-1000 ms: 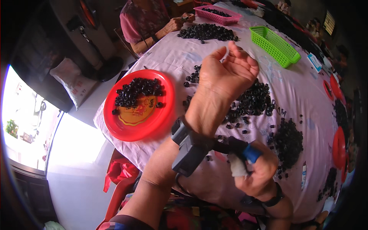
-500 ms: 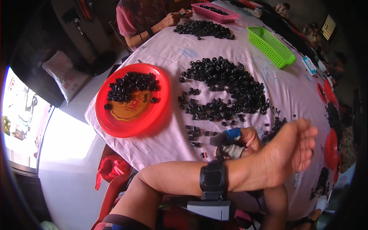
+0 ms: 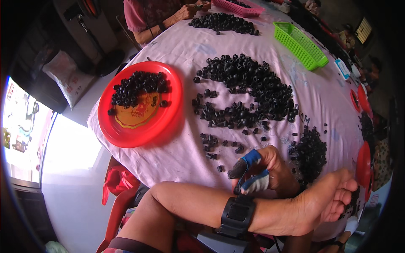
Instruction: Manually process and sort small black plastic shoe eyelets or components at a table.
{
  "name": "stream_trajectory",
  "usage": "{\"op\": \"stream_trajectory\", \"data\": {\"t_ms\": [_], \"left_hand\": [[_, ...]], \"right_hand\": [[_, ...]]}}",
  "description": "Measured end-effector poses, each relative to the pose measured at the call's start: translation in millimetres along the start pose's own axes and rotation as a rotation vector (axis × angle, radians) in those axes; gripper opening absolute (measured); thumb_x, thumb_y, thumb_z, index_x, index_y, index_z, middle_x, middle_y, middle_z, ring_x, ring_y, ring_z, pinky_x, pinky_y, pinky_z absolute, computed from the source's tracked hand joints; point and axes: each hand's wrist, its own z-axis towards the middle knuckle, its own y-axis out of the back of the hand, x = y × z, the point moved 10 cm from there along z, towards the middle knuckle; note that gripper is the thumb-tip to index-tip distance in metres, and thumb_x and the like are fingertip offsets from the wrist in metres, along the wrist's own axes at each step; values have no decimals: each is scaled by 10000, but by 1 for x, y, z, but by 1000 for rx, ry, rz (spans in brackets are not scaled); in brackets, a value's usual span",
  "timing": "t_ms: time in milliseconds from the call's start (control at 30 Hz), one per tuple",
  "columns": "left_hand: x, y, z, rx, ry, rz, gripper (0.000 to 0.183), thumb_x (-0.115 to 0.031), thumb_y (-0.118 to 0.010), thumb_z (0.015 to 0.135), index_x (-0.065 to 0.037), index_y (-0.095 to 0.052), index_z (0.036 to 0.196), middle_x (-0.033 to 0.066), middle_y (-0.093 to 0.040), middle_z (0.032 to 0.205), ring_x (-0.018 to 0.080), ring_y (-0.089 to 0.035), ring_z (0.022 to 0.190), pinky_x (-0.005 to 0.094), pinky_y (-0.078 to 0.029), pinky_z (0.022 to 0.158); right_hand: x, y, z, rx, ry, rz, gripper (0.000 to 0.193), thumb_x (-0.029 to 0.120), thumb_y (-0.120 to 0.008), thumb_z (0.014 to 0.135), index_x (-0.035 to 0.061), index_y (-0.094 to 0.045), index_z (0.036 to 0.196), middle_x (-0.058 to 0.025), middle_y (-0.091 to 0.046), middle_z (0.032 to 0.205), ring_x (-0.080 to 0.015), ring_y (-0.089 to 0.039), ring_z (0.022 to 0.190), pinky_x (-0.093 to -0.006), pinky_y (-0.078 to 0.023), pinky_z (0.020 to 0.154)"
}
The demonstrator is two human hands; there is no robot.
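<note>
My left forearm, with a black strap round the wrist, crosses over my right arm. My left hand (image 3: 327, 200) hangs at the right with its fingers loosely bent, and I see nothing in it. My right hand (image 3: 265, 170) is nearer the middle, with blue, grey and black covers on its thumb and forefinger. Those two fingertips curve toward each other; what lies between them is too small to make out. Just beyond is a large pile of small black ring-like parts (image 3: 257, 86). Several loose ones (image 3: 209, 143) lie left of my right hand, and a heap of finer black pieces (image 3: 311, 152) lies to its right.
A red plate (image 3: 141, 139) at the left holds more black parts. A green basket (image 3: 301, 48) and a pink basket (image 3: 240, 9) stand at the back, near another black pile (image 3: 223, 23). Across the table another person's hands (image 3: 192, 10) are busy. A red chair (image 3: 114, 215) stands lower left.
My left hand has moved down and right, its fingers bending in more. My right hand has come down slightly and shows more from behind the left arm. The view has shifted a little.
</note>
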Motion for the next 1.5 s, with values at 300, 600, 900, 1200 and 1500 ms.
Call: {"op": "stream_trajectory", "data": {"t_ms": [300,600,900,1200,1500], "left_hand": [[-9,-17,-6,201,-46,-74,254,-394,-573,892,-140,-567,885,-39,-503,696,95,-446,575,223,-402,580],[25,-1,0,282,75,-40,196,-309,-540,877,-113,-550,861,-38,-448,667,108,-421,549,212,-354,506],[19,8,-13,183,77,67,159,-273,-518,867,-114,-523,863,-37,-408,665,112,-404,557,219,-348,502],[-14,-16,-29,327,-230,446,243,-337,-520,904,-97,-539,938,10,-507,797,152,-509,701,279,-428,659],[36,-12,-16,302,159,-23,288,-347,-539,930,-90,-602,1042,87,-627,941,192,-594,824,363,-473,777]], "right_hand": [[-17,-4,2,-11,-191,433,82,53,-638,941,19,-705,972,-53,-732,942,-60,-637,819,-219,-512,741],[-4,-11,1,27,-183,185,161,27,-731,871,-5,-668,1015,-30,-708,921,-71,-640,866,-247,-513,773],[1,13,7,-173,-13,-49,276,-75,-675,842,-37,-663,1115,-105,-738,931,-140,-705,868,-285,-562,794],[-11,47,13,-367,-49,-211,182,-40,-712,830,-1,-685,1006,-41,-720,917,-69,-639,799,-231,-525,747],[35,5,-16,-131,217,154,208,71,-681,881,-61,-638,1036,-235,-706,1035,-299,-713,983,-435,-580,857]]}}
